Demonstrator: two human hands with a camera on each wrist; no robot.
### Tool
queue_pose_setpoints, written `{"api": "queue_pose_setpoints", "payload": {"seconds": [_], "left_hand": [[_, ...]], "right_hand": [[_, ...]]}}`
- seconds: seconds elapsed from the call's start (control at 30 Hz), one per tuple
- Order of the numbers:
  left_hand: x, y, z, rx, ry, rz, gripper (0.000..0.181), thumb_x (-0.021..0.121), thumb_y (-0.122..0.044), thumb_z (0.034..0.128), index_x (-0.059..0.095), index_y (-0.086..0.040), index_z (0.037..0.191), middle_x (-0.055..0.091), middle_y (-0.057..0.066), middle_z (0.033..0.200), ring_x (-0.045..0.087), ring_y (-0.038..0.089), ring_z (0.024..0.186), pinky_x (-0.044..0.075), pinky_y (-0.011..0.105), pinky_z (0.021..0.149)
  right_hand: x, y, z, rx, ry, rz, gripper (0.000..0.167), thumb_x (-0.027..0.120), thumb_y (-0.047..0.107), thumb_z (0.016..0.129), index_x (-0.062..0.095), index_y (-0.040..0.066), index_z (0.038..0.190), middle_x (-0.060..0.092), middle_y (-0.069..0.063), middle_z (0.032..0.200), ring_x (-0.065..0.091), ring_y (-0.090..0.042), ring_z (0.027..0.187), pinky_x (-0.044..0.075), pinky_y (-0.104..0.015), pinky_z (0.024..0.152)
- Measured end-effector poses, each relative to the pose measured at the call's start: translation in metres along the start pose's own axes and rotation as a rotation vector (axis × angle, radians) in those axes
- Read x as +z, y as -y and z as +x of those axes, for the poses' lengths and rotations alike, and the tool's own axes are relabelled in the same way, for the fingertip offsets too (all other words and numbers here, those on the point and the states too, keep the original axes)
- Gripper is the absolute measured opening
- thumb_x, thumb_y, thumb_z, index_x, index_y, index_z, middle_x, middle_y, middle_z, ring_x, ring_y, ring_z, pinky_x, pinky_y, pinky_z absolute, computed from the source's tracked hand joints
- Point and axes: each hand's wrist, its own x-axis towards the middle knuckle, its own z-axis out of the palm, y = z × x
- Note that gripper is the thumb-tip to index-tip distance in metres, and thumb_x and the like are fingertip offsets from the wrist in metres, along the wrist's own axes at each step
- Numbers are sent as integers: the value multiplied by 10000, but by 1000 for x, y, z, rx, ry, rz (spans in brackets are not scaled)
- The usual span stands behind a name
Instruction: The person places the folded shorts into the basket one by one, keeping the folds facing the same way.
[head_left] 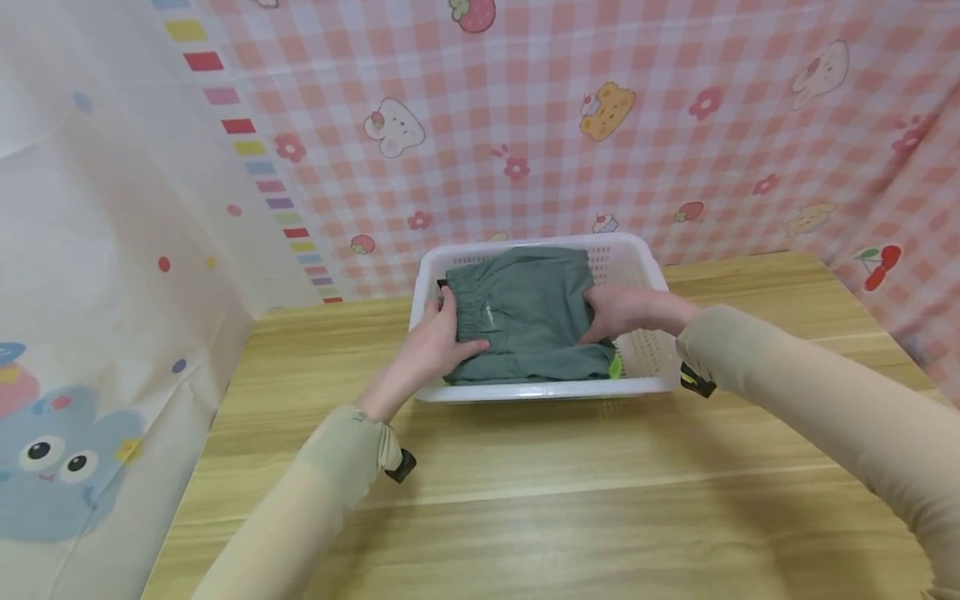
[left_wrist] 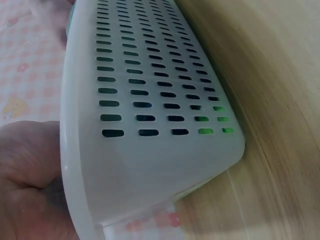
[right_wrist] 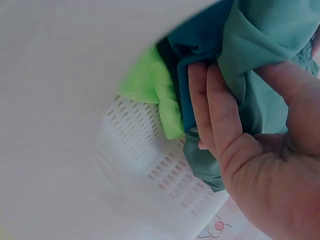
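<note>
Folded grey-green shorts (head_left: 536, 312) with an elastic waistband lie in a white plastic basket (head_left: 540, 390). My left hand (head_left: 433, 340) grips them at the waistband side, its thumb over the cloth and its other fingers partly hidden. At the opposite edge my right hand (head_left: 626, 312) pinches the shorts. Seen closer in the right wrist view, the fingers (right_wrist: 222, 107) lie along the cloth and the thumb tip goes behind a fold. Beneath the shorts are a bright green cloth (right_wrist: 150, 82) and a blue cloth (right_wrist: 200, 37).
The basket stands near the back of a wooden table (head_left: 525, 500). Right behind it hangs a pink checked curtain (head_left: 480, 125), and a white patterned sheet (head_left: 97, 250) hangs on the left. Perforated walls rise around the clothes.
</note>
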Motion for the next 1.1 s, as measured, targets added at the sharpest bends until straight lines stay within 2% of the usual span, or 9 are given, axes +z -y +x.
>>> {"api": "queue_pose_setpoints", "payload": {"seconds": [0.27,0.4,0.5,0.6,0.67,0.73,0.8,0.93,1.1], "left_hand": [[-2,-7,7,-47,104,65,1123,649,-525,1017,-76,45,1656,74,354,1727,485,432,1482,500,501,1163],[-2,-8,11,-72,128,78,1116,630,-543,1021,-83,30,1661,56,357,1727,474,437,1491,495,501,1168],[-1,-8,11,-78,120,75,1113,631,-538,1022,-80,31,1662,47,361,1725,430,440,1522,480,501,1188],[1,-7,9,-64,84,60,1105,647,-516,1021,-56,47,1660,70,367,1721,432,438,1521,480,496,1189],[3,-7,6,-45,50,47,1097,655,-500,1021,-43,58,1658,77,372,1718,522,434,1450,512,488,1152],[5,-5,3,-15,1,42,1087,661,-488,1021,-23,67,1657,80,384,1711,605,437,1356,555,486,1084],[7,-4,-1,22,-57,44,1064,663,-472,1024,2,69,1658,56,386,1713,599,464,1352,554,502,1083],[8,-2,-9,101,-178,49,981,654,-436,1038,81,53,1666,50,353,1732,368,519,1534,423,555,1230],[6,2,-17,132,-229,52,957,621,-489,1042,111,12,1677,74,286,1758,144,492,1630,265,570,1322]], "right_hand": [[2,-4,6,15,58,-43,459,719,204,979,537,-94,1276,649,-202,1159,656,-214,964,604,-313,811],[0,-2,7,31,71,-68,487,716,210,980,524,-107,1296,652,-235,1190,665,-218,969,612,-319,822],[-1,-1,8,35,74,-85,479,714,219,979,531,-101,1285,658,-196,1132,655,-206,946,599,-303,808],[0,-3,8,18,66,-94,457,708,220,982,535,-96,1263,645,-143,1054,644,-188,899,577,-280,773],[0,-4,6,2,52,-90,479,707,224,983,523,-103,1280,650,-157,1070,654,-198,909,584,-298,785],[0,-5,4,-19,27,-87,553,714,228,978,485,-132,1330,655,-227,1157,676,-256,995,600,-361,873],[0,-5,-1,-37,-10,-74,721,730,242,973,382,-179,1445,599,-344,1336,663,-372,1192,575,-463,1041],[-1,-7,-12,-69,-127,-70,1034,755,315,964,109,-205,1583,331,-438,1601,401,-532,1500,377,-613,1245],[-1,-8,-30,-76,-275,-116,1086,735,459,962,122,-147,1622,289,-401,1649,399,-533,1501,405,-626,1212]]}}
